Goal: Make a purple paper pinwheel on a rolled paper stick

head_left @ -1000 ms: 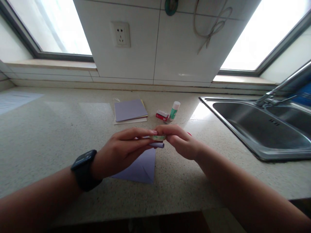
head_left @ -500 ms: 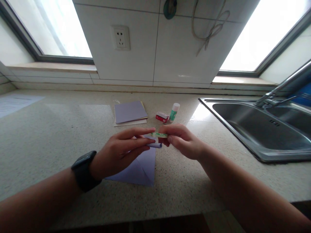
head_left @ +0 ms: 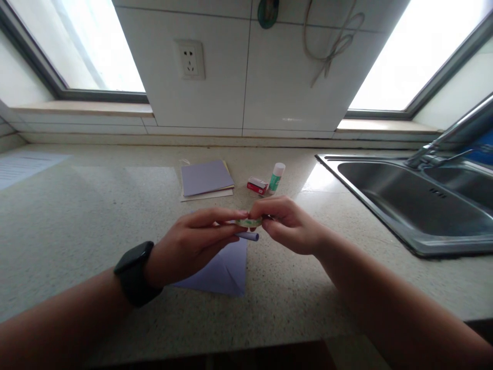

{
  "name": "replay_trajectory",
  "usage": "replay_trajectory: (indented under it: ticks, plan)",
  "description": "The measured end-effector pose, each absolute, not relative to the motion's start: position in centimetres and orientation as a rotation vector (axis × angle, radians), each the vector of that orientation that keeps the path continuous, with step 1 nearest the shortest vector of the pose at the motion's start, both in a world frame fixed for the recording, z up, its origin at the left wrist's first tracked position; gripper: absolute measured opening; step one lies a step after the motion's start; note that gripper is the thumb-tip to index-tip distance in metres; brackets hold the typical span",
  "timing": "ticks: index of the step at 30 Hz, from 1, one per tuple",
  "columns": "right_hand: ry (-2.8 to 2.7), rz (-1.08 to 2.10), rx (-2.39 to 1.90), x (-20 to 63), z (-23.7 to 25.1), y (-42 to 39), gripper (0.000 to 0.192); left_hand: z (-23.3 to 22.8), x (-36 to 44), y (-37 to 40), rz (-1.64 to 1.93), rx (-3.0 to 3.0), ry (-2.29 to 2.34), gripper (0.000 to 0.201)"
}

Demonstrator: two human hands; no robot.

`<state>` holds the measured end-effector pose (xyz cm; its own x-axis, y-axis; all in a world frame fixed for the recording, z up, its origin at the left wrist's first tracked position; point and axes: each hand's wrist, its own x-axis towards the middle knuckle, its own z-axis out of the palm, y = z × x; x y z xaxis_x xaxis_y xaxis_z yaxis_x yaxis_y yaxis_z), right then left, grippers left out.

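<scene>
Between the fingers of my left hand (head_left: 200, 239) a rolled purple paper tube (head_left: 249, 236) pokes out to the right, its open end showing. My right hand (head_left: 290, 223) pinches a small pale roll of tape (head_left: 248, 222) with green print, seen edge-on just above the tube. The left fingertips touch the tape's near side as well. Below my left hand, a folded sheet of purple paper (head_left: 227, 267) lies on the counter, partly covered by that hand.
Behind the hands are a stack of purple and cream paper (head_left: 207, 178), a small red-and-white box (head_left: 257, 186) and a glue stick (head_left: 276, 178) standing upright. To the right is a steel sink (head_left: 385, 200). A printed sheet (head_left: 29, 164) lies far left.
My two hands have come closer together, and the tape has shifted slightly left and down against the left fingertips. The paper tube's end has dipped a little.
</scene>
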<state>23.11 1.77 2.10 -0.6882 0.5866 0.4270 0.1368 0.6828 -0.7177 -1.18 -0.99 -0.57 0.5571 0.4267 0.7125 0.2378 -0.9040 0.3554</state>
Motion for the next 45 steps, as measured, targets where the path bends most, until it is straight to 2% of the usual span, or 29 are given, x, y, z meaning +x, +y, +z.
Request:
replay_trajectory:
  ticks: [13,21,29,39,45]
  plan:
    - [-2.278,0.918,-0.512,23.1,2.1,1.9,0.016,-1.0,-1.1,-1.0,1.251,2.599,0.582,0.035]
    - [-2.277,0.903,-0.477,23.4,2.0,2.2,0.020,-0.8,-1.3,-0.8,1.282,2.659,0.537,0.025]
    - [-2.358,0.787,-0.643,23.2,1.7,2.2,0.019,-0.7,-0.8,-1.4,1.254,2.838,0.597,0.030]
    - [-2.331,0.630,-0.731,23.4,1.0,2.4,0.022,-1.5,-1.1,-1.0,1.186,2.847,0.748,0.018]
    - [-2.349,0.671,-0.776,23.3,1.2,2.2,0.019,-1.8,-0.9,-1.1,1.196,2.921,0.759,0.016]
